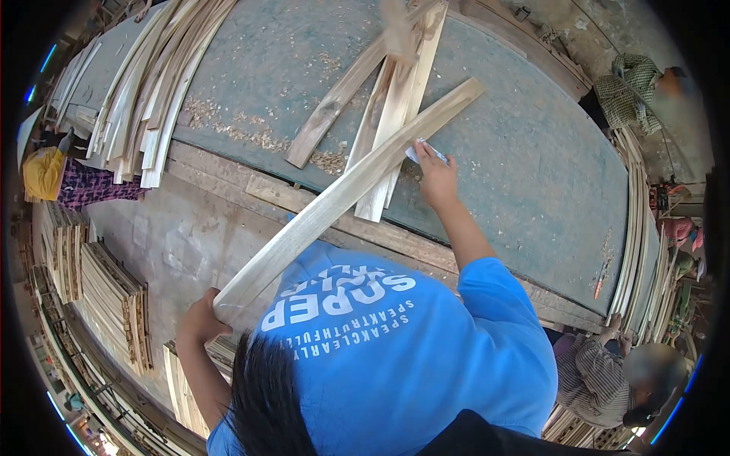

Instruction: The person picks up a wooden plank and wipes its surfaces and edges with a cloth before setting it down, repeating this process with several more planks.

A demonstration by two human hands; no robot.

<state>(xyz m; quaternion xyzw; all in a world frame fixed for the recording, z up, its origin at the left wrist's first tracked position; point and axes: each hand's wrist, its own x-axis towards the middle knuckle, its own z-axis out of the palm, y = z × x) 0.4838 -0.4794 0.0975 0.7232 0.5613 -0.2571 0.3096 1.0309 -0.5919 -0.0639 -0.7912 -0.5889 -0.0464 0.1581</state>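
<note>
A long pale wooden board (342,199) lies slanted across the view, from the lower left up over the worktable. My left hand (203,317) is closed round its near end. My right hand (439,176) is at the board's lower edge near the far end, fingers bent round a small white piece (418,153) that looks like paper or cloth and touches the wood. Beneath the board, other planks (372,178) rest on the green tabletop (525,175). A darker plank (313,131) lies left of them.
Stacked strips (156,83) cover the table's left part, with wood shavings (236,125) beside them. Piled boards (114,304) stand at the lower left. People are at the left edge, upper right and lower right (597,380). Long strips (633,220) line the right side.
</note>
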